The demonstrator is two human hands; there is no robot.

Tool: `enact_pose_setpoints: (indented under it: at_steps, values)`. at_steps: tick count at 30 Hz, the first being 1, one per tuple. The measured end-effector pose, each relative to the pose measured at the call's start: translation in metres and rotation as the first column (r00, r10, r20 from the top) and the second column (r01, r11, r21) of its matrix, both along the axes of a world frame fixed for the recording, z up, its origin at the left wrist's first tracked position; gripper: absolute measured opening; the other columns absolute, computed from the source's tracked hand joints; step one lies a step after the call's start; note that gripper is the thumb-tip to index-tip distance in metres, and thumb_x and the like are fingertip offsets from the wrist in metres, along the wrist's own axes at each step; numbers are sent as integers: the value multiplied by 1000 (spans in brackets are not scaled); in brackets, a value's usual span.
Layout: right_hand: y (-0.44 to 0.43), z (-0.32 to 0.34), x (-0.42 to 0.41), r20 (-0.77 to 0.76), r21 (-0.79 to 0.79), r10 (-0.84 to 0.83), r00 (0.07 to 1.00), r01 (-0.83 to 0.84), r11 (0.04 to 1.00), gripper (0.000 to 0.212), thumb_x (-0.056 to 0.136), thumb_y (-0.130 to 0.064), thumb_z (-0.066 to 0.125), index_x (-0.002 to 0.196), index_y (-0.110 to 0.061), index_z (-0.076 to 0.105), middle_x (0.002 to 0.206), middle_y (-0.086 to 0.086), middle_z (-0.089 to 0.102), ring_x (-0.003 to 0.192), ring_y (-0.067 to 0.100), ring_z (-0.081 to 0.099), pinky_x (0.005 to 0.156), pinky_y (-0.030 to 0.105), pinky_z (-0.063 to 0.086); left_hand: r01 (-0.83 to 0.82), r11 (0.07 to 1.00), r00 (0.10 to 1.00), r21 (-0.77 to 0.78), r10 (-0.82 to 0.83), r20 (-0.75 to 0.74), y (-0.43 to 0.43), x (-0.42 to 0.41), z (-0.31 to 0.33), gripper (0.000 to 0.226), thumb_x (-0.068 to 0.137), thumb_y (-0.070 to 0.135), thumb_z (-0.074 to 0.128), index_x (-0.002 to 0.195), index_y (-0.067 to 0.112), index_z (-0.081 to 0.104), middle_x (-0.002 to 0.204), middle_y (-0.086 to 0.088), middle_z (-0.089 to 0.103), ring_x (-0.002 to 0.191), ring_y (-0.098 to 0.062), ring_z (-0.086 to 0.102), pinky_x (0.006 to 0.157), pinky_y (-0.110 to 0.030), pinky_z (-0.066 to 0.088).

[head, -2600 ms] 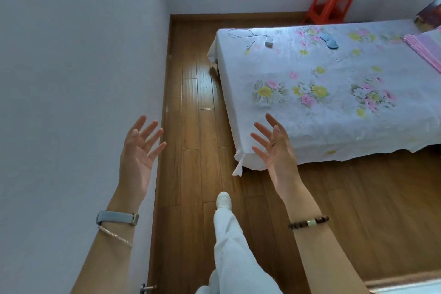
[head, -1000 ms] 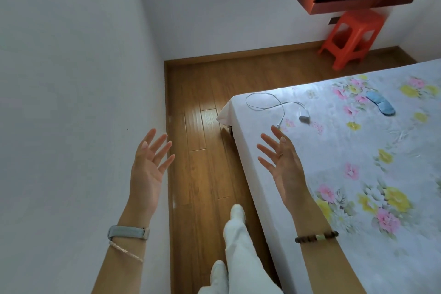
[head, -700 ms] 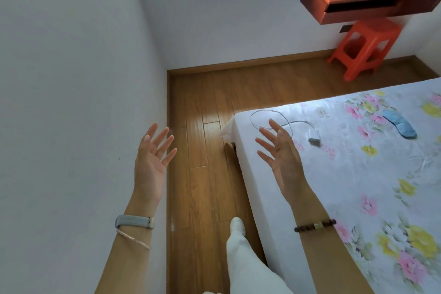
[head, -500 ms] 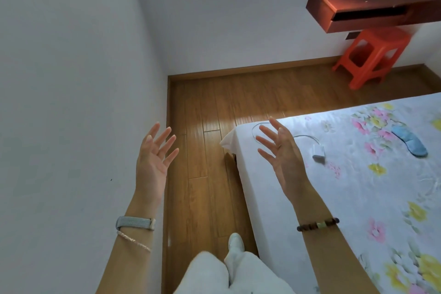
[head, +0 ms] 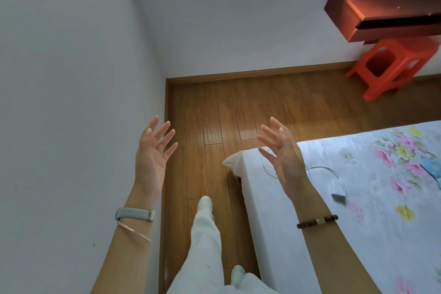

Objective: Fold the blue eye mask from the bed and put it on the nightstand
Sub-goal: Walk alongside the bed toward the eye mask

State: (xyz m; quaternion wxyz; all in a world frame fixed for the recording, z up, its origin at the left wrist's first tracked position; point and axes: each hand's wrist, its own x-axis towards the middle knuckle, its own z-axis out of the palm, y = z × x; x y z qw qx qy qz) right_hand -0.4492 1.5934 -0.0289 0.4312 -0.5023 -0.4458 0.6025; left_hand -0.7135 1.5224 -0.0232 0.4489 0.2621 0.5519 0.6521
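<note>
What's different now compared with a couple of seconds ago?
The person has walked along the bed toward its far corner, so the blue eye mask has slid to the picture's right edge. Nothing was picked up or let go. The left hand and right hand stay open and empty; the charger still lies on the sheet.

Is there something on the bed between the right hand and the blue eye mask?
Yes. A white charger with its cable lies on the bed between the open right hand and the blue eye mask at the frame's right edge.
</note>
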Motion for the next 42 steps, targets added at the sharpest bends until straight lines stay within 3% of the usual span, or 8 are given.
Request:
enact_pose_setpoints:
  at_steps: [10,22,28,34,42]
  values:
    - [169,10,-89,-3,26,-96,995,96,995,34,103,-42,38,134,-39,52,139,-9,60,121,11,64,104,36,51,122,991,991,-53,-124,-47,190,-98,6,56,90,51,36,143,30,42,146,-2,51,130,-20,53,109,-44,40]
    - [316,-4,-112,-22,0,-182,983,182,983,32,102,-42,40,130,-43,55,137,-8,61,120,10,64,101,35,51,211,974,977,-76,-213,-14,367,-123,-4,59,90,51,35,144,28,41,144,-1,53,128,-19,55,109,-44,41]
    - [404,-9,-94,-76,10,-295,953,296,955,41,100,-45,41,139,-36,52,140,-7,59,124,10,62,103,36,48,282,959,959,-28,-283,-17,487,-100,6,50,94,47,36,139,28,47,144,-3,53,127,-21,56,108,-47,42]
    - [481,4,-56,-135,1,-405,904,409,912,44,96,-49,41,137,-39,53,142,-3,58,127,12,59,105,40,44,399,917,915,-21,-399,-51,606,-46,20,56,94,49,35,143,26,44,144,1,53,127,-19,55,110,-47,40]
    - [521,6,24,-115,-31,-627,771,628,778,41,102,-41,36,141,-38,51,141,-5,59,124,9,61,105,38,44,617,786,786,-30,-618,-25,707,57,23,61,87,52,39,142,26,44,145,-1,52,129,-21,53,111,-47,39]
